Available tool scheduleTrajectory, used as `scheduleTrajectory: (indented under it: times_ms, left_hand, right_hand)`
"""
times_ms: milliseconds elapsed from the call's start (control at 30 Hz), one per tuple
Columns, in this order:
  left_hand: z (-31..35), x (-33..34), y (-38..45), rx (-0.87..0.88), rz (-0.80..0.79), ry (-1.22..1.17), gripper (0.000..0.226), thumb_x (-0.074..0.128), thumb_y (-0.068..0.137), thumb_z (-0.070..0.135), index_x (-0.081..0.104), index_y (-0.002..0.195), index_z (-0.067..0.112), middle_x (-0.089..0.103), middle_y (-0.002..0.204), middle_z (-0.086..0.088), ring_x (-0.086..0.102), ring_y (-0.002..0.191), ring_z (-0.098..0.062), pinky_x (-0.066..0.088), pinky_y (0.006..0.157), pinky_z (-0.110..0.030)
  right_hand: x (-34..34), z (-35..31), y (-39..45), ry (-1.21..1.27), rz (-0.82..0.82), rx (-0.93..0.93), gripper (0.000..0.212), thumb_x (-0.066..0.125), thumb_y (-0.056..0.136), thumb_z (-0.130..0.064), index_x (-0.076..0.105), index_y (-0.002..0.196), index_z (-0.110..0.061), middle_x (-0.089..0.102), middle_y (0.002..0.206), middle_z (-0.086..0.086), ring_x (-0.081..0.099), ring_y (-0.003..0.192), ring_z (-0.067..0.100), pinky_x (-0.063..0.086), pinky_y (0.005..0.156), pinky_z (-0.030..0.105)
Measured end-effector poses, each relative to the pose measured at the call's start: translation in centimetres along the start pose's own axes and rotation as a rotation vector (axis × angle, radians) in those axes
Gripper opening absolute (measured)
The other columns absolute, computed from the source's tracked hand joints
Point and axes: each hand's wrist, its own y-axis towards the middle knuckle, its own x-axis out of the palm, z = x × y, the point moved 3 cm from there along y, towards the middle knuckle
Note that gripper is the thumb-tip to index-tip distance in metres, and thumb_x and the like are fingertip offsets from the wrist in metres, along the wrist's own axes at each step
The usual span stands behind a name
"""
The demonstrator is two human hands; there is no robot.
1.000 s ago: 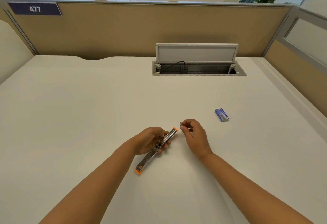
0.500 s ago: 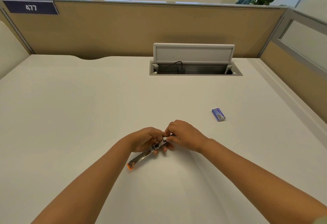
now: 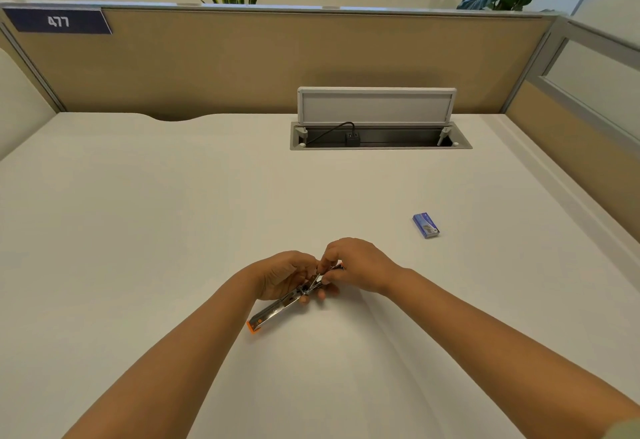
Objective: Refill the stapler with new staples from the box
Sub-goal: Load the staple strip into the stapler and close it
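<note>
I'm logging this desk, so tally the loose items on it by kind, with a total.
Stapler: 1
Staple box: 1
Total: 2

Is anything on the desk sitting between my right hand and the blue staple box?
Nothing visible. The stretch of desk between the right hand and the staple box is bare; both hands are on the stapler.

An office cubicle: numbered partition (image 3: 277,57), desk (image 3: 173,213) cable hatch (image 3: 377,106).
</note>
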Motion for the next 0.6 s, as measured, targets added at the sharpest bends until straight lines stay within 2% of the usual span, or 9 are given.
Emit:
scheduleTrajectory:
  times_ms: [233, 367, 500, 600]
  left_hand:
    - [0.03, 0.01, 0.05, 0.006, 0.003, -0.015, 0.034, 0.040, 0.078, 0.011, 0.056, 0.104, -0.003, 0.070, 0.095, -0.017, 0.064, 0.073, -0.019, 0.047, 0.053, -0.024]
    - [-0.05, -0.07, 0.07, 0.003, -0.006, -0.019, 0.035, 0.033, 0.084, 0.007, 0.064, 0.098, 0.000, 0.071, 0.094, -0.016, 0.064, 0.073, -0.019, 0.045, 0.054, -0.024]
    - [-0.01, -0.05, 0.10, 0.012, -0.013, -0.027, 0.040, 0.030, 0.086, 0.005, 0.070, 0.092, 0.006, 0.071, 0.093, -0.016, 0.065, 0.073, -0.019, 0.046, 0.052, -0.023]
    - [-0.05, -0.04, 0.12, -0.001, -0.008, -0.024, 0.039, 0.029, 0.087, 0.004, 0.068, 0.095, 0.004, 0.070, 0.095, -0.017, 0.064, 0.075, -0.021, 0.045, 0.052, -0.023]
  right_hand:
    - [0.23, 0.22, -0.21, 0.024, 0.039, 0.002, 0.016, 0.066, 0.081, -0.028, 0.072, 0.094, -0.022, 0.068, 0.095, -0.001, 0.057, 0.092, 0.015, 0.041, 0.074, 0.030]
    - [0.13, 0.16, -0.21, -0.029, 0.048, -0.043, 0.017, 0.064, 0.082, -0.028, 0.072, 0.096, -0.023, 0.068, 0.095, -0.002, 0.057, 0.090, 0.015, 0.035, 0.070, 0.026]
    - [-0.03, -0.08, -0.34, -0.089, 0.041, -0.098, 0.018, 0.062, 0.085, -0.029, 0.072, 0.099, -0.025, 0.070, 0.099, -0.003, 0.056, 0.091, 0.015, 0.040, 0.076, 0.031]
    - [-0.05, -0.13, -0.32, -0.129, 0.034, -0.125, 0.019, 0.060, 0.086, -0.028, 0.072, 0.100, -0.024, 0.070, 0.099, -0.002, 0.056, 0.093, 0.016, 0.039, 0.077, 0.031]
